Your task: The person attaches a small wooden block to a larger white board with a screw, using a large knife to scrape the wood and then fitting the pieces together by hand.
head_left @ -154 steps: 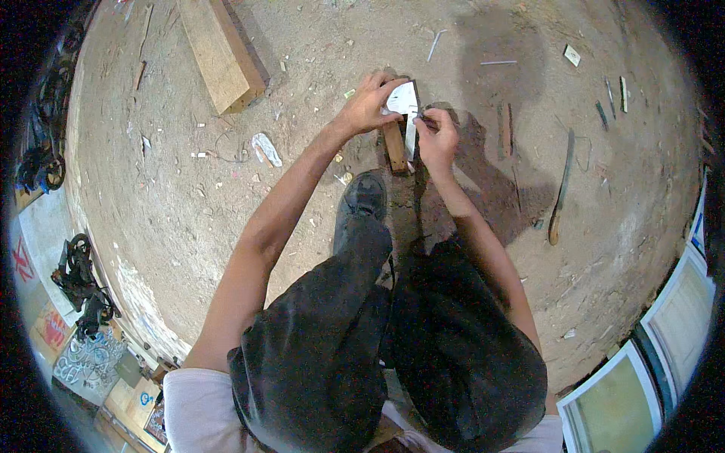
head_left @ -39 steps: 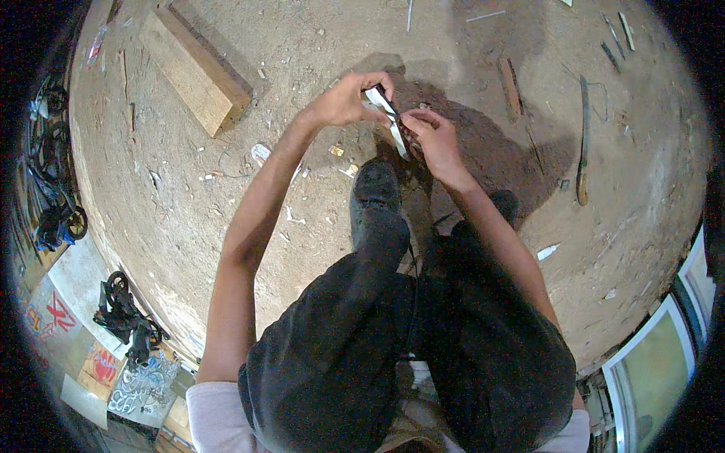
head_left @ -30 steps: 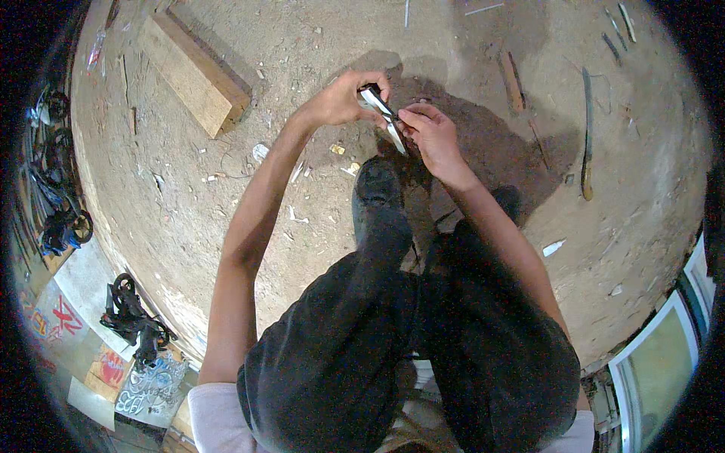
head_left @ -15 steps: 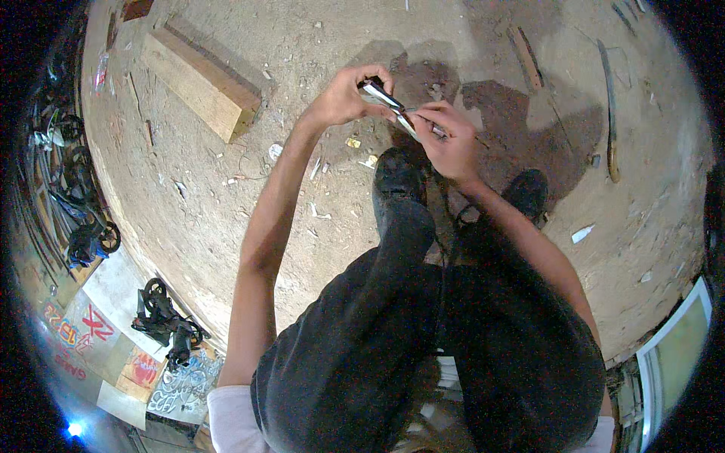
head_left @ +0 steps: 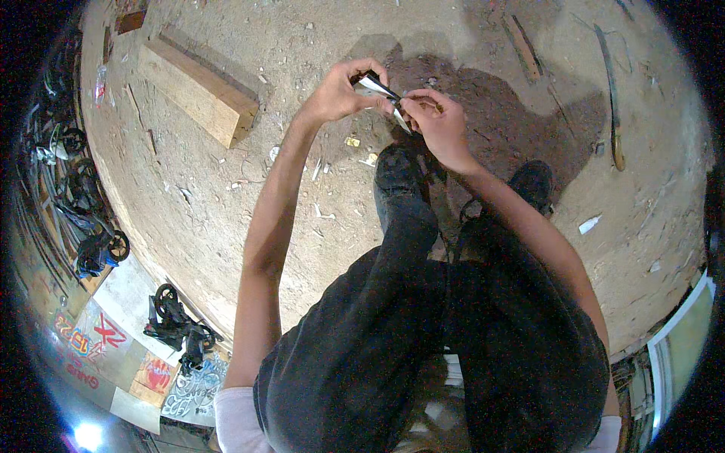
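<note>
Held piece: I have a dark-edged white piece at the upper centre of the frame, slanting down toward the right; its finer detail is too small for me to read.
Left hand: on my feed the left hand curls around the piece from the left – fingers over its upper end, thumb beneath – and grips it.
Right hand: I see the right hand pinching the piece at its right edge, thumb and fingertips drawn together; the exact contact is partly hidden from me.
White strip: a narrow white strip shows just below the right fingertips, above the left shoe.
Legs: dark trousers fill the lower centre, with the right shoe right of centre.
Earth floor: across the earth floor I get a wooden beam at upper left, a long curved strip at upper right, and a white scrap at the right.
Left rim: a black wheeled object lies beside painted boards at lower left – a bright light glares below them.
Right rim: I catch a white-edged panel at lower right.
</note>
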